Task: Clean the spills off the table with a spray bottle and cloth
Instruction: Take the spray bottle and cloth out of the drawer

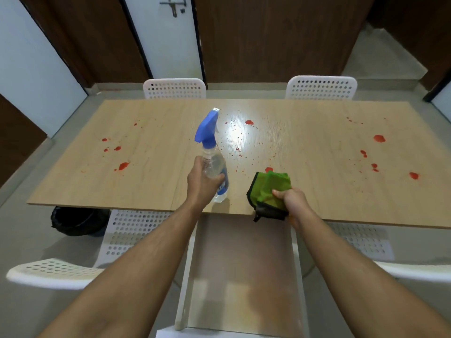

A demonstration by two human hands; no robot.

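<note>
Left hand [202, 182] round blue-capped clear spray bottle [214, 167]; folded green cloth [269, 191]

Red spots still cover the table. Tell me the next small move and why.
Probably shift the left hand up the spray bottle to its blue trigger: it grips the clear body, and red spills lie unwiped ahead while the right hand holds the green cloth ready.

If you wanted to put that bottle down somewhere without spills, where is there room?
Bare wood lies along the wooden table's near edge, left of the left hand gripping the clear blue-topped spray bottle, and between the centre and right red splatters. The middle is speckled; the right hand holds the green cloth.
</note>
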